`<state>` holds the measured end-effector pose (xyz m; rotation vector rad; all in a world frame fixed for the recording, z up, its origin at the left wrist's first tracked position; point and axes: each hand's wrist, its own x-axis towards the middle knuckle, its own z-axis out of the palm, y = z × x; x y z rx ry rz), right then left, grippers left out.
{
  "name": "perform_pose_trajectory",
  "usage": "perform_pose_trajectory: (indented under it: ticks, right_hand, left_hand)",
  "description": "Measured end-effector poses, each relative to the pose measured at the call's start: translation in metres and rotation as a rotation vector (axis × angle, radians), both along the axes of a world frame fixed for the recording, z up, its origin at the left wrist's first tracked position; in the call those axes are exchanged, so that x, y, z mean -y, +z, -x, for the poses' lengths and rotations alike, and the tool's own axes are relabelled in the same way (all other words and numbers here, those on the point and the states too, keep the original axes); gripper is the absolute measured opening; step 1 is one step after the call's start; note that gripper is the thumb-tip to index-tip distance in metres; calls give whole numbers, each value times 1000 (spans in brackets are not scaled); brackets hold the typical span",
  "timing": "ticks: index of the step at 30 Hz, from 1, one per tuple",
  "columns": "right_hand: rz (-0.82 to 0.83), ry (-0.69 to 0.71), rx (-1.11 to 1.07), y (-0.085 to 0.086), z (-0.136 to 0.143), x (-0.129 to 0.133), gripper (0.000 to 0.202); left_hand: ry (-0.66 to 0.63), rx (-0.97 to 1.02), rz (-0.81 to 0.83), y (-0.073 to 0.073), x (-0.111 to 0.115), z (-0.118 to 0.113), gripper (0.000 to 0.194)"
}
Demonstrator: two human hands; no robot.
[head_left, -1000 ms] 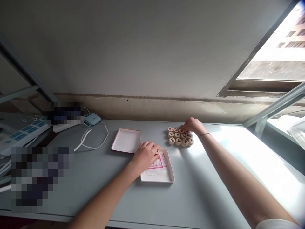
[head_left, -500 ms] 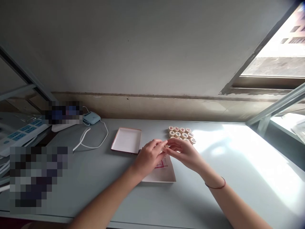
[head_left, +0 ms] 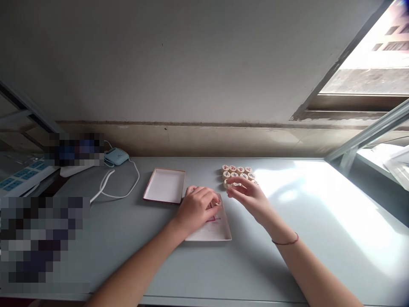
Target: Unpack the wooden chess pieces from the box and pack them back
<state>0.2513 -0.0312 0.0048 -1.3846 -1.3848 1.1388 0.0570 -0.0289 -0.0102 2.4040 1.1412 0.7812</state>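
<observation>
At the left edge a white power strip [head_left: 19, 177] with blue socket panels lies on the pale grey worktop [head_left: 179, 268]. To its right a white cable [head_left: 104, 182] loops over the surface, with a small light blue device [head_left: 116, 156] near the wall. Next comes a shallow square tray [head_left: 164, 187], white inside with reddish edges, lying on the far part of the worktop.

Right of it the left hand [head_left: 196, 209], palm down, curls over the far left part of a second shallow white box [head_left: 220, 232]; pink lines show inside this box beneath the hand. A round pale piece [head_left: 217, 203] with a dark mark sits right at the left thumb and forefinger; whether it is pinched there or lies in the box, I cannot tell.

Farther right stand the other round pieces [head_left: 234, 175], thick, pale wood-coloured discs in three close rows, the far row bearing reddish characters and the middle row dark ones. The right hand [head_left: 251, 197] reaches over their near row from the near right, thumb and fingers parted in a narrow gap just beside the near left disc, hiding part of that row. A thin dark red cord [head_left: 286, 243] circles the right wrist.
</observation>
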Motion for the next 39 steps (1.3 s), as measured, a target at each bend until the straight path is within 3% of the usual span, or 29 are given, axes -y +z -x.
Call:
perform_pose_trajectory:
  ticks: [4, 7, 10, 17, 27, 36, 39]
  right_hand:
    - [-136, 70, 136, -4, 3, 4, 22]
    - [-262, 134, 372, -8, 8, 9, 13]
    - [-371, 168, 591, -9, 13, 13, 4]
    - [-488, 272, 786, -15, 23, 14, 14]
    - [-531, 230, 842, -23, 25, 5, 16]
    - [-515, 203, 917, -26, 25, 3, 14]
    - [-510, 183, 920, -23, 27, 7, 11]
  left_hand:
    - [-18, -238, -107, -4, -1, -8, 9]
    - [8, -309, -133, -3, -3, -6, 7]
    - [36, -344, -113, 5, -4, 6, 17]
    - [180, -480, 78, 23, -4, 45, 26]
    - [211, -544, 43, 18, -5, 42, 10]
    - [229, -480, 37, 11, -10, 43, 17]
    - [227, -430, 32, 15, -9, 43, 30]
